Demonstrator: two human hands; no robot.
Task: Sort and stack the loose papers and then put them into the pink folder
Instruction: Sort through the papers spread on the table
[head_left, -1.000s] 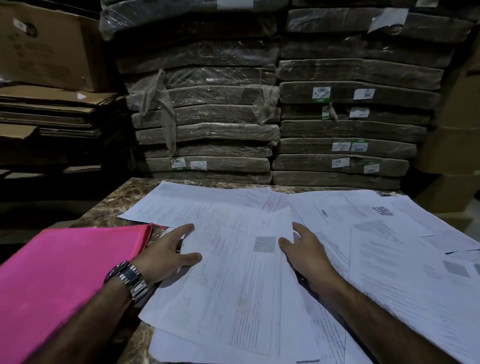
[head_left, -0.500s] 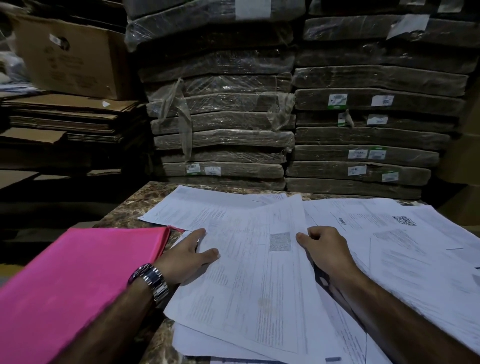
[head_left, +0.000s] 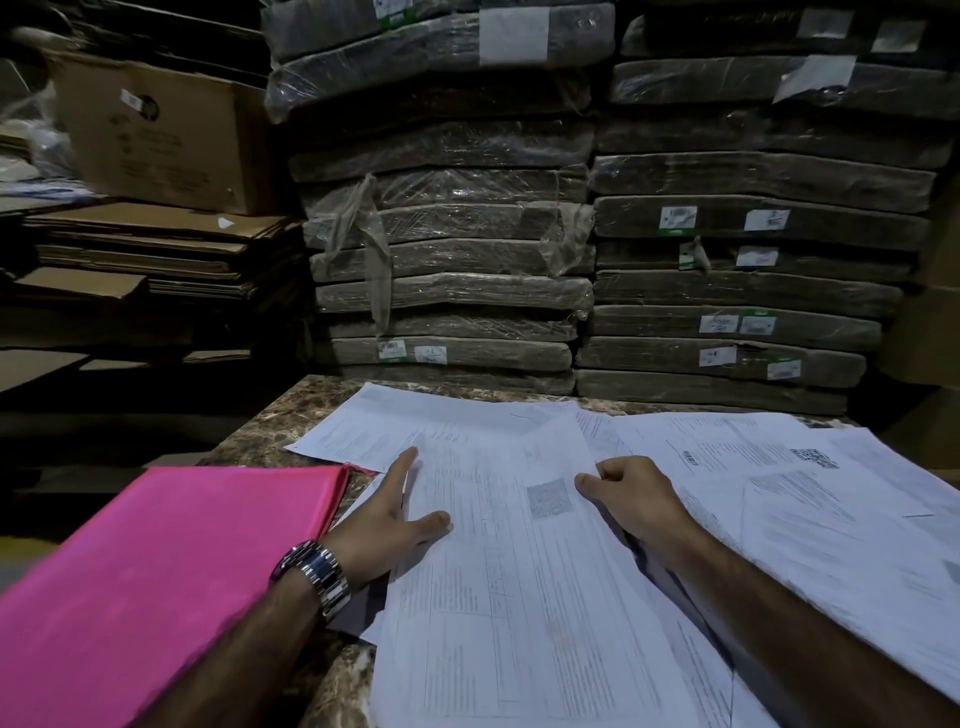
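Pink folder (head_left: 156, 571). White papers (head_left: 519, 597), grey print. Brown marbled table (head_left: 291, 415). Silver watch (head_left: 317, 577). Grey-brown wrapped bundles (head_left: 447, 291), white-green labels.

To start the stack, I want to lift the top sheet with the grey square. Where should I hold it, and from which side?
Pinch the top sheet by its long side edges, coming from left and right: it lies flat on other papers, so only the edges are free. The left hand and right hand rest there.
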